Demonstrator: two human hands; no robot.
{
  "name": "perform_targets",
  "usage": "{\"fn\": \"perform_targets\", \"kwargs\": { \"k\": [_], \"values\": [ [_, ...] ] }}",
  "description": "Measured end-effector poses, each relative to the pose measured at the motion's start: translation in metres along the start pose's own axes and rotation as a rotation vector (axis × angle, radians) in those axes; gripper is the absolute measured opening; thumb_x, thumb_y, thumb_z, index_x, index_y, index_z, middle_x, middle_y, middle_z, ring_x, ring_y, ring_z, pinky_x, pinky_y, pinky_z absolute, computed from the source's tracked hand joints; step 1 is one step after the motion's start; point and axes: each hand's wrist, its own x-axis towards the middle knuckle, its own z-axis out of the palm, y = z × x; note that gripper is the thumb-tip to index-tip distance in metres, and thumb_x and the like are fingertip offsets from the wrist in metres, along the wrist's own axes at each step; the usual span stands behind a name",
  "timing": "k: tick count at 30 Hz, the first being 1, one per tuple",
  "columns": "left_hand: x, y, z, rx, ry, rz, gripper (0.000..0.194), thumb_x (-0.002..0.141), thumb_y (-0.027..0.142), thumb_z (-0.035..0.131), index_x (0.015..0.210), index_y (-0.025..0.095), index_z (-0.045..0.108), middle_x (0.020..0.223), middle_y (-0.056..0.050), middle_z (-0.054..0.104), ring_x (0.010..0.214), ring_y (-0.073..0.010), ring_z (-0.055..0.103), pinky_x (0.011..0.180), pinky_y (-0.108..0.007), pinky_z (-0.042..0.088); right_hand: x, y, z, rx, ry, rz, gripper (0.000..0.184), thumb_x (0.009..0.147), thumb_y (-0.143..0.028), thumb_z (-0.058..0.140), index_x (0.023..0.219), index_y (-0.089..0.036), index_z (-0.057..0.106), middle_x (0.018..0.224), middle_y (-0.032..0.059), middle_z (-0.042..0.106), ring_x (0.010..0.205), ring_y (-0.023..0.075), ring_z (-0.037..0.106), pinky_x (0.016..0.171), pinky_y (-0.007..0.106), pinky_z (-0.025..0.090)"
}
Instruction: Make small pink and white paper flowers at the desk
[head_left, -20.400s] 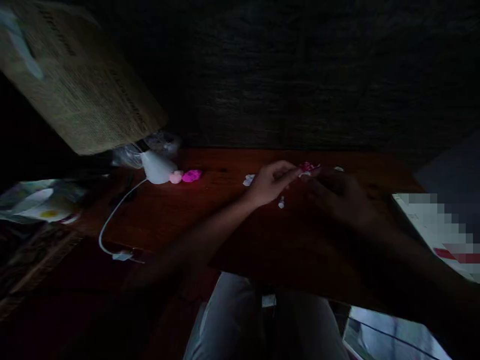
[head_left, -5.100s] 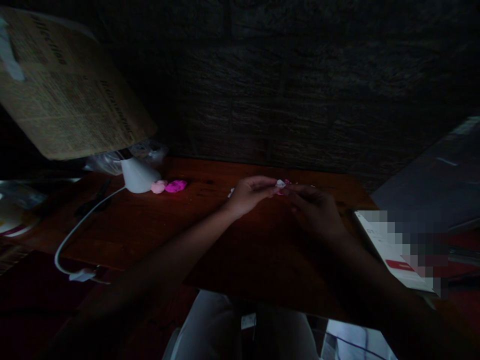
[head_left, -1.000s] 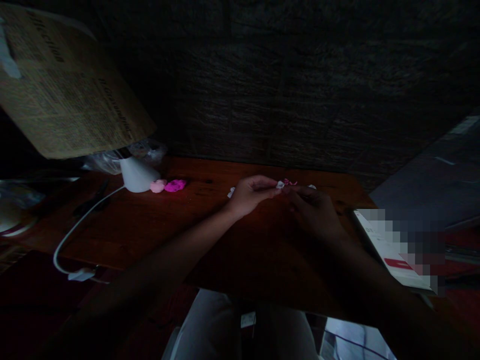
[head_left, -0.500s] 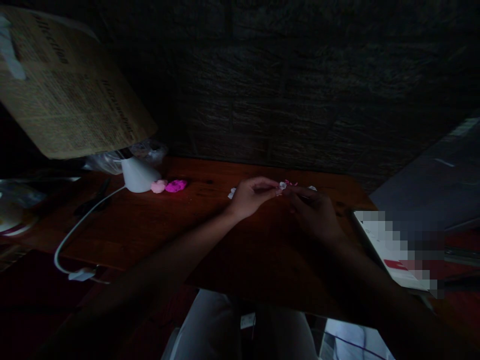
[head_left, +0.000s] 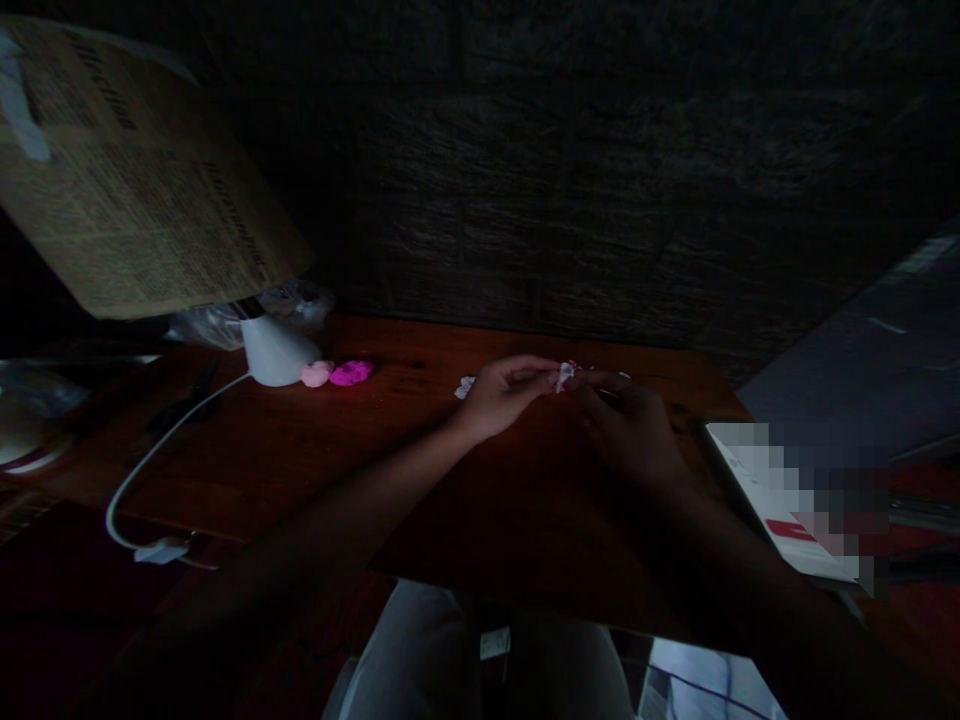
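Between my two hands, over the wooden table, is a small white and pink piece (head_left: 564, 376) that looks like soft clay or a flower shape. My left hand (head_left: 511, 390) pinches its left side between thumb and fingertips. From the right, the fingertips of my right hand (head_left: 628, 422) are closed at the same piece; whether they also hold a thin tool is too dark to tell. A white crumpled bit (head_left: 465, 387) lies just left of my left hand. Farther left sit a pale pink lump (head_left: 317, 374) and a bright magenta lump (head_left: 352, 373), touching each other.
A lamp with a white base (head_left: 277, 350) and newsprint shade (head_left: 150, 180) stands at the left, its white cord (head_left: 120, 490) hanging over the table edge. Behind it is a clear plastic bag (head_left: 300, 300). A white-and-red box or booklet (head_left: 780, 520) is at the right. A dark brick wall (head_left: 525, 180) rises behind.
The piece between my fingertips has turned slightly and shows more white. My right fingers have shifted a little, covering more of the white bit behind them. My left hand is nearly still.
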Motion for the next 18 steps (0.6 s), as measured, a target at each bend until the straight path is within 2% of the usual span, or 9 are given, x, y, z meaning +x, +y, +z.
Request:
{"fn": "perform_targets", "kwargs": {
  "k": [4,8,18],
  "values": [
    [-0.0007,0.0015,0.0006,0.026,0.004,-0.008,0.034,0.065,0.03,0.086,0.092,0.013,0.074,0.096,-0.007,0.076,0.089,-0.0172,0.07,0.093,-0.037,0.052,-0.0002,-0.0001,-0.001,-0.038,-0.016,-0.014,0.043,0.076,-0.056,0.072,0.095,-0.018,0.078,0.084,0.0076,0.076,0.061,0.0162,0.061,0.054,0.028,0.047],
    [0.0004,-0.0002,-0.0005,0.025,0.019,-0.015,0.035,0.068,0.034,0.084,0.093,0.013,0.074,0.096,-0.008,0.076,0.087,-0.0169,0.069,0.092,-0.038,0.052,-0.0001,0.0028,-0.0006,-0.048,-0.013,-0.027,0.04,0.08,-0.054,0.069,0.094,-0.018,0.077,0.082,0.0069,0.075,0.06,0.0149,0.06,0.053,0.026,0.046],
    [0.0008,-0.0017,-0.0015,-0.026,0.027,-0.076,0.038,0.066,0.034,0.085,0.096,0.014,0.074,0.1,-0.009,0.076,0.087,-0.017,0.07,0.088,-0.036,0.053,0.0006,-0.0029,0.0017,0.018,0.004,0.039,0.037,0.076,-0.054,0.072,0.087,-0.019,0.075,0.077,0.005,0.07,0.062,0.0148,0.059,0.054,0.026,0.047]
  ]
}}
